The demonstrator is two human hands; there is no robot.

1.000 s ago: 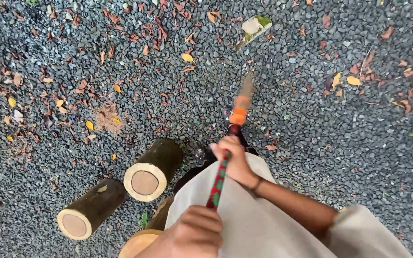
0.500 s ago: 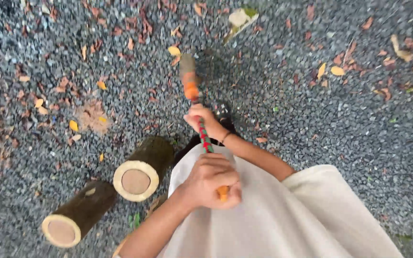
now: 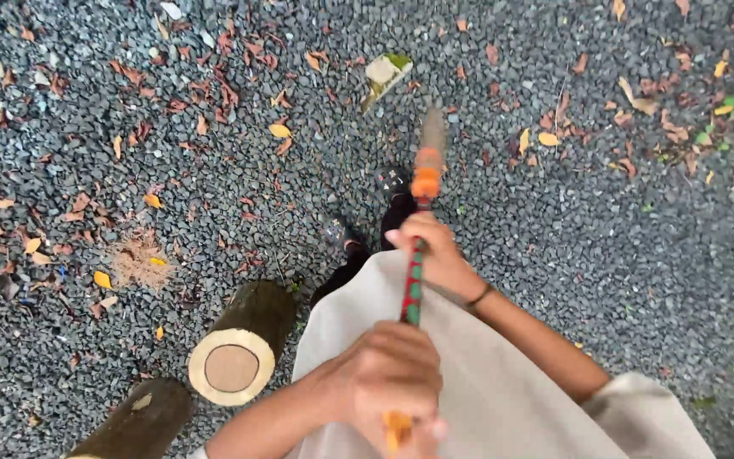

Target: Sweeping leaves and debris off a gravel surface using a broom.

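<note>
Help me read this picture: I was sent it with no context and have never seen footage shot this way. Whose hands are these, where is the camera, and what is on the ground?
The camera sits on a person's head and looks straight down, so you see their own two bare hands and pale clothing from above. Both hands grip one long stick wrapped in red and green, with orange bands near its far end. The right hand holds it further along; the left hand holds the near end. The stick's tip is blurred. Below is grey gravel scattered with dry leaves. To the left lie cut logs, one showing its pale round face, another partly out of frame. A pale stone lies ahead.
</note>
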